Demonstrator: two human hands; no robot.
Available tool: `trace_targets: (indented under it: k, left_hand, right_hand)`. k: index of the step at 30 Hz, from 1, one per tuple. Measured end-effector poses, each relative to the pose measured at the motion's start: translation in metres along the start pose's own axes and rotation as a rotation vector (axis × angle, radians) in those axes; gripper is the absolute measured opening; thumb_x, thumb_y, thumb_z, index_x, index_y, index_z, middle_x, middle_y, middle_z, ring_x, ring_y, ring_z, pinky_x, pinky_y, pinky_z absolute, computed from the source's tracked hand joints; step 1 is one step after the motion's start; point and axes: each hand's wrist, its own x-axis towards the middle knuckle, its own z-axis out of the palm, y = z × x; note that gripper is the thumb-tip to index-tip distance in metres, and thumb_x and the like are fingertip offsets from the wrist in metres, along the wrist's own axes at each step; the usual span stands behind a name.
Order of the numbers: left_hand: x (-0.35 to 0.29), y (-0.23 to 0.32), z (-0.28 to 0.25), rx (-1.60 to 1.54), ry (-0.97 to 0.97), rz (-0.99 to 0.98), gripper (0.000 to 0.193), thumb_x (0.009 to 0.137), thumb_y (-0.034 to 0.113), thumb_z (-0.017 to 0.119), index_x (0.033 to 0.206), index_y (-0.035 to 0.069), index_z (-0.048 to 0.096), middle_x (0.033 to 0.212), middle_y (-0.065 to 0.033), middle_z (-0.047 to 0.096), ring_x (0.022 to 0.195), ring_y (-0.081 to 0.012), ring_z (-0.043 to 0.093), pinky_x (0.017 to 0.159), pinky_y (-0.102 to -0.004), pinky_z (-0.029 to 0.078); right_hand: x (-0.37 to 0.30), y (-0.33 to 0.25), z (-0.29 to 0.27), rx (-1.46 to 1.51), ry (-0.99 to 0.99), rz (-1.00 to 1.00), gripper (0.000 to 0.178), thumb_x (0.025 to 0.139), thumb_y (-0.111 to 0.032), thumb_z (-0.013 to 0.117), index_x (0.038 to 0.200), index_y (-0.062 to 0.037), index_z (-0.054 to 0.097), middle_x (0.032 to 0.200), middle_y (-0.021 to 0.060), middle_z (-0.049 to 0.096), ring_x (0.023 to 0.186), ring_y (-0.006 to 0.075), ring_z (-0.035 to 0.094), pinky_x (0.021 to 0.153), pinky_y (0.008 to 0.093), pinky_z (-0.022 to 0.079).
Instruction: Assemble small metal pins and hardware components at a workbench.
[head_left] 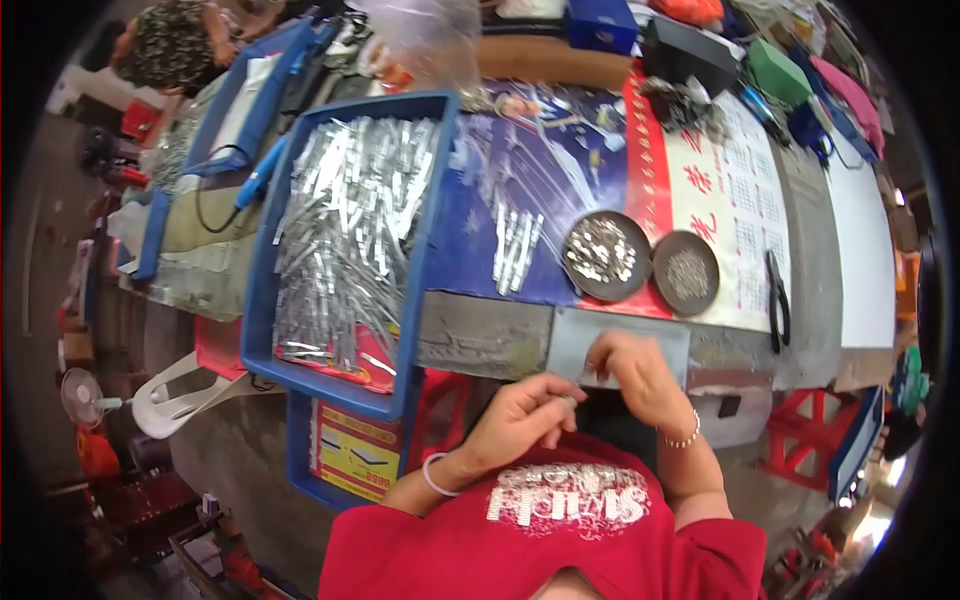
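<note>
My left hand point(522, 416) is in front of my chest at the table's front edge, its fingers pinched together around something too small to make out. Just right of it my right hand point(638, 378) bends down over a grey plate point(572, 338) on the edge, fingers drawn together; their tips are partly hidden. Beyond the hands stand a dark bowl point(642, 256) of shiny small metal pieces and a smaller bowl point(713, 272) of finer silvery bits. Several metal strips point(517, 250) lie side by side left of the bowls.
To the left a blue tray point(427, 262) is heaped with shiny metal strips point(350, 220). Black-handled pliers point(778, 302) lie right of the bowls. Boxes and plastic bags crowd the back. A red stool point(800, 435) stands at the right, and a white chair point(170, 400) at the left.
</note>
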Motion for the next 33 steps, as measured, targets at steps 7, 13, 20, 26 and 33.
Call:
trace_targets:
  k: [7,13,20,26,33]
  left_hand:
    - [0.006,-0.012,-0.015,-0.076,0.074,0.062,0.018,0.093,0.004,0.049,0.108,-0.002,0.057,0.075,-0.0056,0.059,0.053,-0.0032,0.042,0.049,-0.016,0.034]
    - [0.006,-0.022,-0.02,-0.092,0.137,0.048,0.021,0.094,0.01,0.052,0.11,-0.001,0.058,0.079,-0.0032,0.06,0.06,-0.0028,0.045,0.054,-0.0164,0.036]
    - [0.019,-0.022,-0.015,-0.285,0.076,-0.005,0.024,0.098,0.017,0.047,0.107,-0.002,0.06,0.077,-0.002,0.057,0.063,-0.0055,0.046,0.055,-0.0176,0.036]
    - [0.035,-0.019,-0.007,-0.806,-0.053,-0.177,0.02,0.095,0.015,0.049,0.107,0.0,0.056,0.077,-0.0043,0.055,0.06,-0.0095,0.044,0.055,-0.022,0.036]
    - [0.039,-0.025,-0.01,-0.927,-0.095,-0.242,0.022,0.096,0.018,0.052,0.107,0.0,0.057,0.078,-0.0016,0.057,0.058,-0.0043,0.045,0.054,-0.0183,0.037]
  right_hand:
    - [0.025,0.03,-0.045,-0.497,0.435,0.042,0.009,0.083,-0.002,0.059,0.091,0.0018,0.059,0.082,0.0148,0.058,0.071,0.0295,0.057,0.064,0.0352,0.045]
    - [0.01,0.047,-0.086,-0.762,0.488,0.031,0.018,0.077,-0.003,0.062,0.094,-0.0001,0.061,0.087,0.0155,0.059,0.079,0.0336,0.057,0.069,0.0403,0.045]
    - [0.0,0.065,-0.096,-0.871,0.411,0.196,0.016,0.076,-0.006,0.062,0.091,-0.0043,0.06,0.087,0.0115,0.057,0.089,0.03,0.055,0.078,0.0391,0.038]
    - [0.001,0.07,-0.106,-0.849,0.422,0.138,0.008,0.076,-0.004,0.061,0.08,-0.0015,0.054,0.075,0.0126,0.055,0.073,0.032,0.055,0.067,0.0399,0.039]
    - [-0.002,0.069,-0.104,-0.712,0.506,0.154,0.006,0.082,-0.003,0.057,0.085,0.0013,0.054,0.074,0.0151,0.055,0.068,0.0296,0.054,0.063,0.0379,0.042]
